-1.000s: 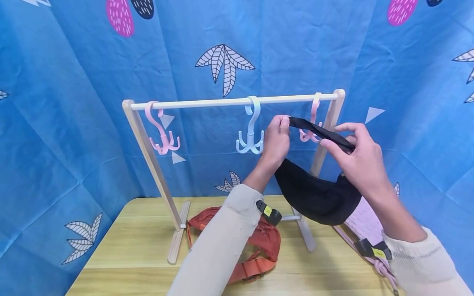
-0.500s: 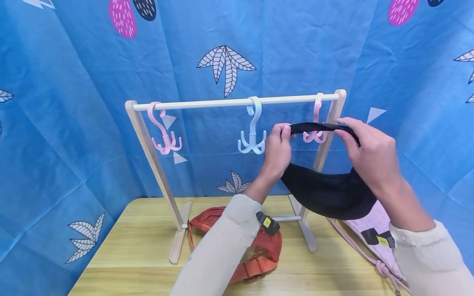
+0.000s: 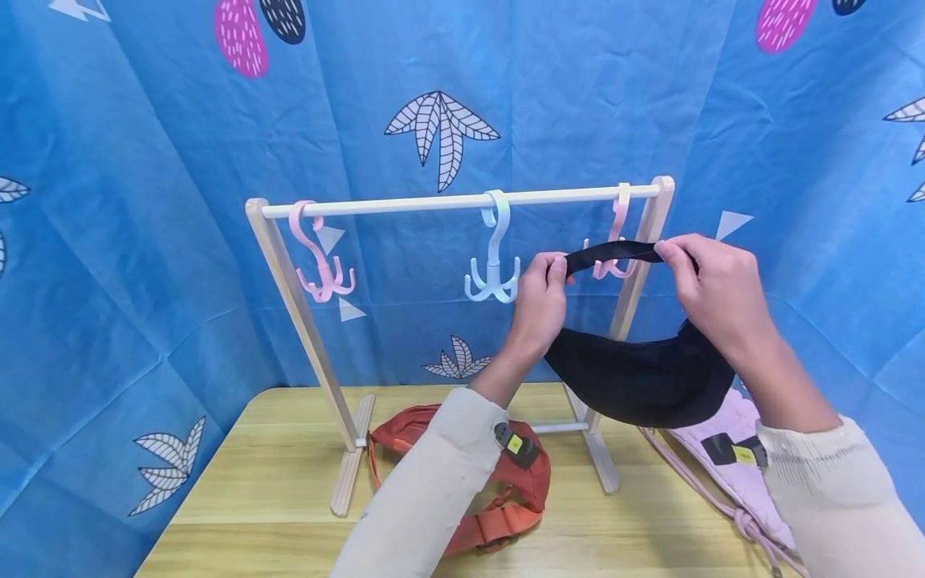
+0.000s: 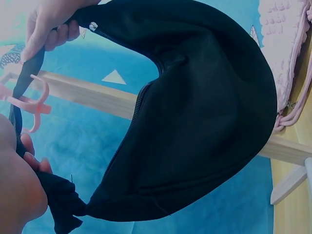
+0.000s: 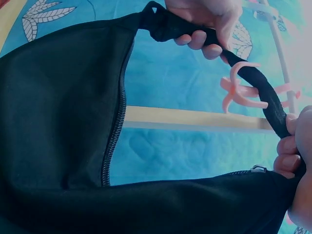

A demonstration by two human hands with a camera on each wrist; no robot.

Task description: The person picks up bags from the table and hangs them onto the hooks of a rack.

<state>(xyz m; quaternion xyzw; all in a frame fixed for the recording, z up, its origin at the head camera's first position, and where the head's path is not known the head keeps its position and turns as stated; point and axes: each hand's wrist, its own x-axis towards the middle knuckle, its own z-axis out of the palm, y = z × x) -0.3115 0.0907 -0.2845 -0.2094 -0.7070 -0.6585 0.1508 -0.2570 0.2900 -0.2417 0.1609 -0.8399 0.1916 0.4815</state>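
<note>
A black crescent-shaped shoulder bag (image 3: 643, 381) with a zipper hangs from its short strap, which both hands stretch between them. My left hand (image 3: 542, 301) grips the strap's left end; my right hand (image 3: 723, 293) grips its right end, fingers curled round it. Just at the strap is the right pink multi-prong hook (image 3: 620, 217), its prongs overlapping the strap in both wrist views. Whether strap and prongs touch, I cannot tell. In the left wrist view the bag (image 4: 209, 97) hangs below both hands, its zipper closed along the inner curve.
A wooden rack (image 3: 405, 205) stands on the table (image 3: 253, 474), also bearing a light blue hook (image 3: 494, 257) and a left pink hook (image 3: 318, 257). A red-orange waist bag (image 3: 531, 470) lies under the left forearm. A pink quilted bag (image 3: 730, 425) lies at right. Blue patterned cloth hangs behind.
The strap, which slanted down to the right, is now nearly level. The right hand has risen and closed more firmly on its end. The bag has swung slightly right.
</note>
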